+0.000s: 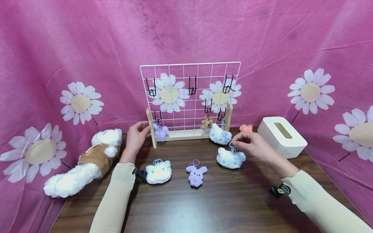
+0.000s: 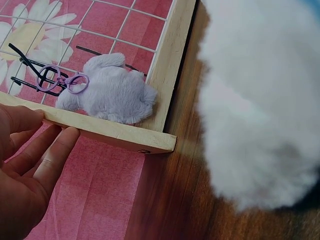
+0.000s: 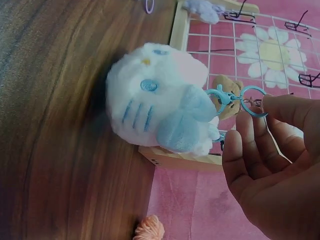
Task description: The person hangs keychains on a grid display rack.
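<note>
In the head view, the left sleeve (image 1: 115, 194) runs off the bottom edge and the right sleeve (image 1: 323, 200) off the lower right corner. A coral object (image 1: 246, 128) near the back is too small to identify, as is the face of the little brown plush (image 1: 207, 123). In the left wrist view, a big white fluffy shape (image 2: 260, 105) is blurred and cropped, and the left hand (image 2: 22, 190) is cut by the left edge. In the right wrist view, the right hand (image 3: 275, 200) is cropped at right, and the held white plush (image 3: 130, 90) hides most of a second white plush (image 1: 218, 134).
</note>
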The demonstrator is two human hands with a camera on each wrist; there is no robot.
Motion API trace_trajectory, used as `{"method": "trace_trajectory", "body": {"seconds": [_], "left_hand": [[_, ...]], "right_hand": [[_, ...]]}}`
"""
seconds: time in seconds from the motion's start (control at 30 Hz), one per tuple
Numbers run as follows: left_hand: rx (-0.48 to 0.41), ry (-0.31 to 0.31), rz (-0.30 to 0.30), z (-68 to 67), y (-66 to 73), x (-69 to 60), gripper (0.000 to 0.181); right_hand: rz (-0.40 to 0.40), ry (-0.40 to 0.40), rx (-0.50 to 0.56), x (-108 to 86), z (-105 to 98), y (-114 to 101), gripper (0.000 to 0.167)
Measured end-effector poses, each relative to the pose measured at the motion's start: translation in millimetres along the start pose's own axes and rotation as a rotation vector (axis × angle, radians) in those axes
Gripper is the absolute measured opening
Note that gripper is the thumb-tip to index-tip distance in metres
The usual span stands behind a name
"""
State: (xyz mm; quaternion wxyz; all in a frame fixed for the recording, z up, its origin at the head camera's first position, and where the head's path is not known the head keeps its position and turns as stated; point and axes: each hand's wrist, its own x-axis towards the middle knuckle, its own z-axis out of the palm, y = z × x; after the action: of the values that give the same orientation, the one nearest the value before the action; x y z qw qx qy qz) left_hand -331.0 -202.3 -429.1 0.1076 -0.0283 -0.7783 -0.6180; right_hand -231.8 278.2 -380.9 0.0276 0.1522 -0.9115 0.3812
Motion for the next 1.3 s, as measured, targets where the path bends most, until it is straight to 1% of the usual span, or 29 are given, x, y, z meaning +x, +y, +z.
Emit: {"method": "trace_trajectory", "body": {"seconds": [0.07,0.3,0.53,0.77,0.9,0.97,1.03,1.17,1.3], "left_hand": [[0.001,0.0,-0.004,0.2,-0.6,-0.7,0.033],[0.0,-0.002,-0.013,-0.6,-0.2,-0.4,0.034],[0.002,-0.004,-0.023,-1.2,0.5,0.5,0.034],[0.0,-0.003,-0.019,-0.5,0.3,0.5,0.034],[0.003,-0.002,-0.018,0.1,-0.3,0.7,0.034],[0.004,-0.001,-0.022,0.3,-0.3,0.9,0.034],[0.006,-0.001,-0.024,0.3,0.5,0.6,0.034],[0.009,0.001,-0.023,0.0,1.7,0.0,0.034],[0.008,0.001,-0.02,-0.5,1.8,-0.8,0.034]], "right_hand": [[-0.006,0.006,-0.008,1.0,-0.2,0.0,0.01],[-0.015,0.018,0.017,5.6,-1.8,-3.1,0.011],[-0.052,0.039,0.008,9.4,-5.2,-9.3,0.011],[-0.022,0.027,0.04,14.2,-13.2,-19.1,0.017],[-0.022,0.044,0.003,17.4,-20.2,-24.0,0.016],[-0.025,0.054,0.001,18.9,-23.5,-27.3,0.016],[-0.03,0.063,0.018,20.7,-26.7,-30.6,0.015],[-0.031,0.054,0.084,24.4,-33.1,-38.7,0.017],[-0.001,0.049,0.106,27.9,-40.4,-47.1,0.018]]}}
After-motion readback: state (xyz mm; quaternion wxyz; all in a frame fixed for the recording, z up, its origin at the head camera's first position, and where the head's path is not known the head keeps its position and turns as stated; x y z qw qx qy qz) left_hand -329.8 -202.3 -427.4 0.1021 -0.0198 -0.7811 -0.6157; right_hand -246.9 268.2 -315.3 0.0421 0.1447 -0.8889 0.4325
